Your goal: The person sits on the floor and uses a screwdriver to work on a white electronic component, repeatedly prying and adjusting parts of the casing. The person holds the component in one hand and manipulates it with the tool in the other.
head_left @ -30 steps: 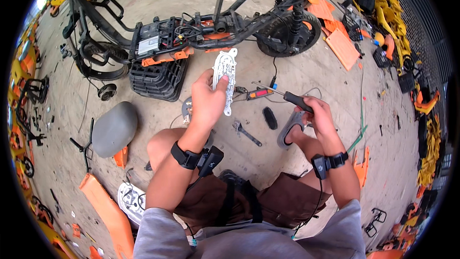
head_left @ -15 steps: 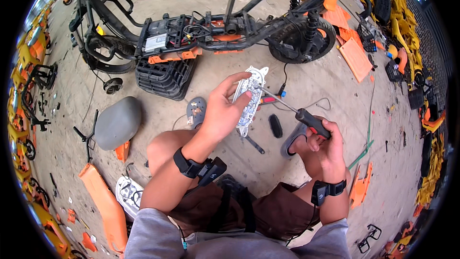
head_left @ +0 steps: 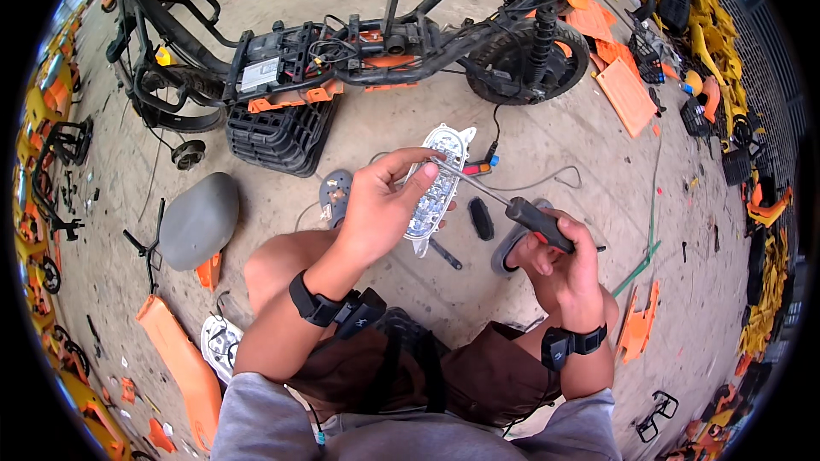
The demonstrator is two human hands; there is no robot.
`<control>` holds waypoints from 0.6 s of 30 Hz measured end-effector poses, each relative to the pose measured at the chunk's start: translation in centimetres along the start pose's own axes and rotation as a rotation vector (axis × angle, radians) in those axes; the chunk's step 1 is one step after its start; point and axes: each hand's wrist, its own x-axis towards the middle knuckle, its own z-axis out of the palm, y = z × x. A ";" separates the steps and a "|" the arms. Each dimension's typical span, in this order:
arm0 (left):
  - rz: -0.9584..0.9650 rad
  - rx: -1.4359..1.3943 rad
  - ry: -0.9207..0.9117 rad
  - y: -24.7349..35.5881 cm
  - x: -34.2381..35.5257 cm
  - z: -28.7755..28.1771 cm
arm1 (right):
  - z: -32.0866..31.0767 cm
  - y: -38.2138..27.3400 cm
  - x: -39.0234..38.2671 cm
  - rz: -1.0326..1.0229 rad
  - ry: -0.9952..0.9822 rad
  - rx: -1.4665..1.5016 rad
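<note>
A long oval silver-and-clear lamp housing (head_left: 442, 188) with mounting tabs rests tilted in my left hand (head_left: 386, 205); some fingertips show past its far edge. My left thumb and index finger meet over its face, right at the screwdriver's tip; anything tiny between them is too small to make out. The screwdriver (head_left: 531, 218) has a black-and-red handle and a long metal shaft. My right hand (head_left: 574, 256) is wrapped round that handle, the shaft slanting up-left to the lamp housing.
Ahead stands a stripped black scooter frame (head_left: 367, 72) beside a black crate (head_left: 278, 137). Around me lie a grey seat (head_left: 199, 220), an orange panel (head_left: 181, 367), a second lamp housing (head_left: 220, 343), a small black oblong piece (head_left: 481, 218) and a cable (head_left: 547, 181).
My left thumb and index finger have shifted over the lamp housing to the screwdriver's tip. Housing and screwdriver have moved slightly left and down as the view shifted a little.
</note>
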 end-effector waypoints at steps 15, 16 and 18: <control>0.063 0.177 0.092 -0.2 -0.3 0.1 | 0.0 -0.1 -0.8 -0.126 0.002 -0.055; 0.070 0.229 0.107 -0.3 -0.4 0.0 | 0.1 -0.1 -0.9 -0.178 0.016 -0.041; 0.110 0.313 0.106 -0.2 -0.6 0.1 | 0.2 -0.1 -1.3 -0.281 0.049 -0.018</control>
